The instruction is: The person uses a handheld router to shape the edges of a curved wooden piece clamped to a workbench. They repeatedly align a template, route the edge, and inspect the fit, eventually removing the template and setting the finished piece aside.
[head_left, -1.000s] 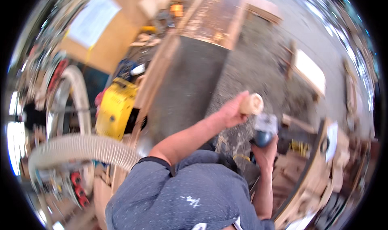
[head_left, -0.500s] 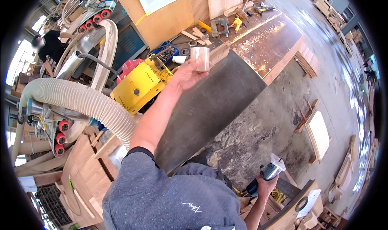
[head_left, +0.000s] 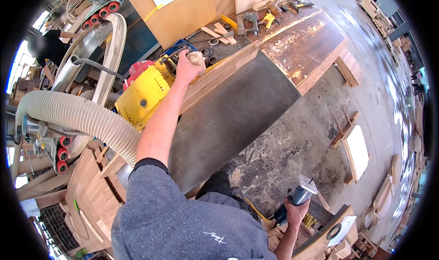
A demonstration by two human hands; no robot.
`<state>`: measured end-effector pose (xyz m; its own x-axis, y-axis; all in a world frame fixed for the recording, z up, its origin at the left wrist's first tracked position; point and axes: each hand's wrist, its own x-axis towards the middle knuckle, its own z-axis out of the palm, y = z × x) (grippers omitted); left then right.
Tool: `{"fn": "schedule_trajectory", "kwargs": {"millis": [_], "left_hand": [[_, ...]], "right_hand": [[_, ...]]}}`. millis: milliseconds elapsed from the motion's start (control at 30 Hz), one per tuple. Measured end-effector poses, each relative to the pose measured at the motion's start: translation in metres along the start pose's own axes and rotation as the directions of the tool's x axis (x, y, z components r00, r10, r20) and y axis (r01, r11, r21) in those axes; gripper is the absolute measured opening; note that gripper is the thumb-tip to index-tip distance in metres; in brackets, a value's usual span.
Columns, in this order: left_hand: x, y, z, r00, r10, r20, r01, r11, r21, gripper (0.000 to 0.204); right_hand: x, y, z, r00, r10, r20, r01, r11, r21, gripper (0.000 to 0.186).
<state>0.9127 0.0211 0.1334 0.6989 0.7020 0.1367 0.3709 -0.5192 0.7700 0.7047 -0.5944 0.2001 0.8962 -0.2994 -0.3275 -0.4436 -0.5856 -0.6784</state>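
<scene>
My left hand (head_left: 188, 69) reaches out over the bench's far side, fingers wrapped round a small pale cup (head_left: 195, 58). The hand is just beyond the yellow machine (head_left: 142, 97), near a blue bin (head_left: 179, 45) and several metal rings (head_left: 208, 54). What lies inside the cup is hard to make out. At the lower right, my right hand (head_left: 297, 211) grips a trim router (head_left: 300, 194) by its dark body. The router's clear base and thin bit point up and to the right.
A dark flat bench surface (head_left: 228, 118) spans the middle, edged by a wooden board (head_left: 219, 84). Clamps and a yellow-handled tool (head_left: 268, 19) lie at the back. A ribbed hose (head_left: 82, 116) curves along the left. A white-topped panel (head_left: 357, 152) rests on the floor. A person (head_left: 48, 45) stands far left.
My left hand has moved left and toward the yellow machine with the cup, which was upright and is now tilted. My right hand keeps the router, shifted slightly left in view.
</scene>
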Motion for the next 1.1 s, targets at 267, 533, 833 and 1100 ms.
{"fn": "schedule_trajectory", "kwargs": {"millis": [267,533,833,1100], "left_hand": [[-0.006,0.031,-0.006,0.971,-0.160,0.176,0.032,0.821,0.570,0.063],[-0.007,0.021,-0.022,0.925,-0.278,0.259,0.073,0.799,0.597,0.075],[-0.281,0.042,-0.015,0.900,0.427,0.087,-0.423,0.904,-0.063,0.024],[-0.537,-0.019,-0.121,0.847,0.019,0.531,0.045,0.993,-0.107,0.029]], "right_hand": [[0.002,0.015,-0.001,1.000,-0.020,0.018,0.020,1.000,0.017,0.079],[-0.020,0.031,-0.017,0.999,-0.003,0.050,0.004,1.000,-0.024,0.072],[-0.064,0.109,-0.053,0.999,-0.040,0.024,0.040,0.998,-0.038,0.082],[-0.144,0.156,-0.100,0.995,-0.095,0.041,0.097,0.994,-0.045,0.086]]}}
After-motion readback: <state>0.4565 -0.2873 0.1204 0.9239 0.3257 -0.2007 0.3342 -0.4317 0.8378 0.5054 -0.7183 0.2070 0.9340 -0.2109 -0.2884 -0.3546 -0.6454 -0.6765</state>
